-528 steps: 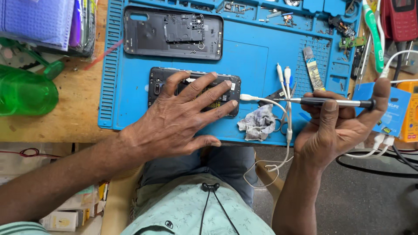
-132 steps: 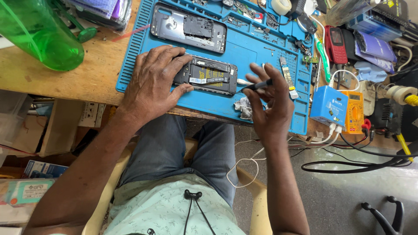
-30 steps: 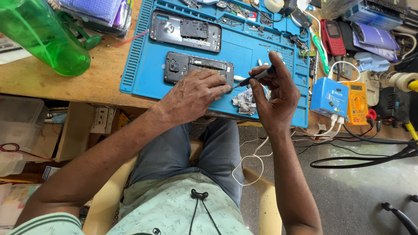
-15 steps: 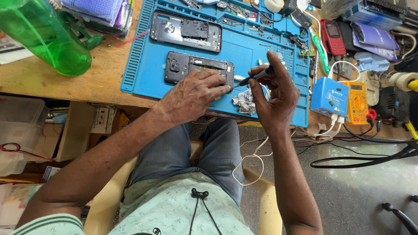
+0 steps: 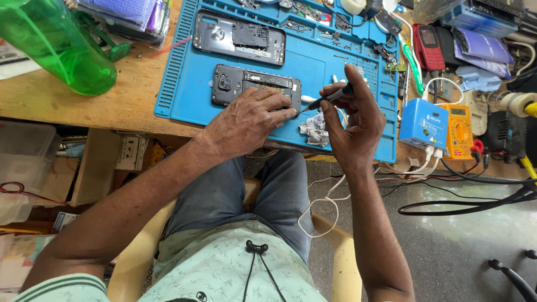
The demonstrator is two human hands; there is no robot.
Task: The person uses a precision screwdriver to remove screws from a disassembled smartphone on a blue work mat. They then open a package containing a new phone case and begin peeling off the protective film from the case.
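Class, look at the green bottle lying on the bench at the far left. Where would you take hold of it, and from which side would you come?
Grip the green bottle around its wide body, coming from above with the fingers wrapped across its width. It appears to lie tilted on the wooden bench, so the rounded side faces up. Its narrow end points toward the stacked purple items, where there is little room, while the bench in front of it looks open.

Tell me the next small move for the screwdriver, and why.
Probably ease the screwdriver tip down onto the phone edge beside the left hand. The right hand holds it angled there, tip just short of the fingers pinning the opened phone to the mat.
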